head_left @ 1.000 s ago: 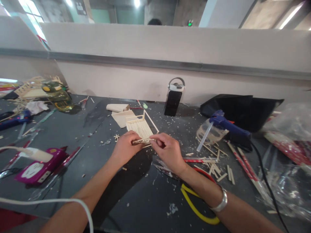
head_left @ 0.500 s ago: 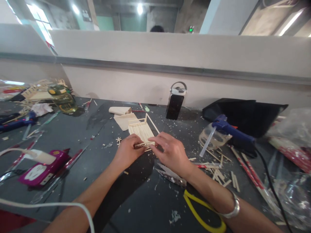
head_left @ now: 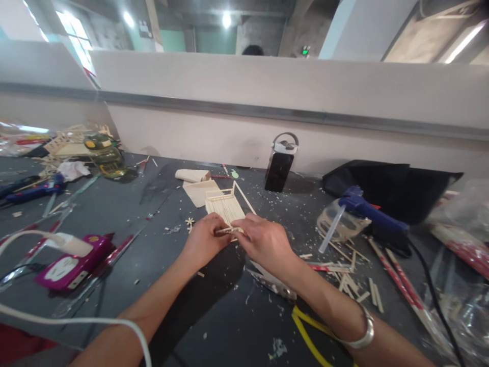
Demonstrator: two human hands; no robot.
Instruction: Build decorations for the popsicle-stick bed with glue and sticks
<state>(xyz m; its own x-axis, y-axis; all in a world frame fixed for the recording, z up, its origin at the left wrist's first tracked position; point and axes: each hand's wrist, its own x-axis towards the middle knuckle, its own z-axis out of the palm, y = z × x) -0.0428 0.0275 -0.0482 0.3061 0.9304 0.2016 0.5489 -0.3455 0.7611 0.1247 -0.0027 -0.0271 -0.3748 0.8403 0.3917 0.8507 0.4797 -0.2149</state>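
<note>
While left hand [head_left: 206, 238], right hand [head_left: 267, 242] pinch stick [head_left: 226, 231], contents of green bottle [head_left: 107, 158] unclear.

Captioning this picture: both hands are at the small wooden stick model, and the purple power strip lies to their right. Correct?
Wrong side: the head view shows the purple power strip to their left. The left hand and right hand are indeed at the small wooden stick model.
</note>
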